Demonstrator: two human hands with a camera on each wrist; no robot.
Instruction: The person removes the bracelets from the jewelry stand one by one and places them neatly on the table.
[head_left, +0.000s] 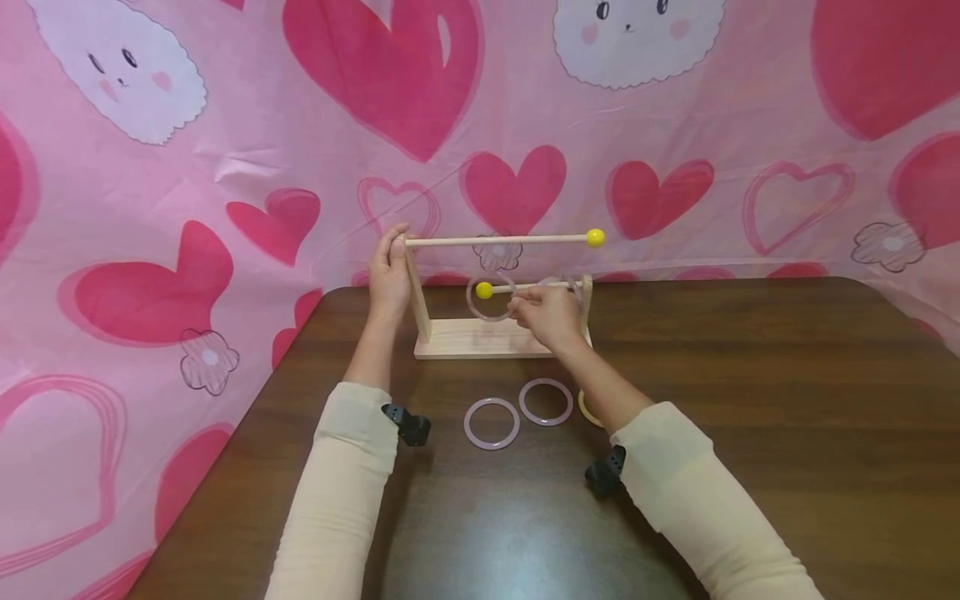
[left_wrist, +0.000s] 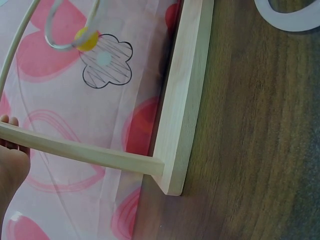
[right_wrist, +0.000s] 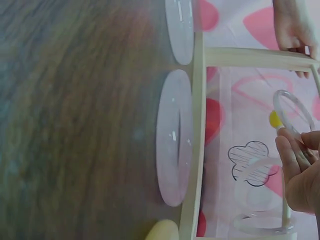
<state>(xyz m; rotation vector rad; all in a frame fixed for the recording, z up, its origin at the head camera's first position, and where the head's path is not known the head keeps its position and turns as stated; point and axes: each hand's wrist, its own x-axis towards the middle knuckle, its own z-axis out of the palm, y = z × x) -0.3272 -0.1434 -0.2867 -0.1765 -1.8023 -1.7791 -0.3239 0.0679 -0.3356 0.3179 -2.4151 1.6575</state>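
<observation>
A pale wooden stand (head_left: 480, 340) has a post at each end, each bearing a level rod tipped with a yellow ball. My left hand (head_left: 390, 279) grips the top of the left post, where the upper rod (head_left: 502, 240) begins. Between thumb and fingers, my right hand (head_left: 551, 318) pinches a clear pinkish ring (right_wrist: 296, 97). In the head view this ring encircles the yellow ball (head_left: 484, 290) on the lower rod's free end. Other clear rings (right_wrist: 265, 230) hang on that rod nearer the right post, partly hidden behind my right hand.
Two lilac rings (head_left: 492, 424) (head_left: 546, 402) lie flat on the brown wooden table (head_left: 750, 467) before the stand. Beside them a yellow ring (head_left: 589, 412) is partly covered by my right forearm. Close behind the stand hangs a pink heart-patterned cloth (head_left: 517, 187).
</observation>
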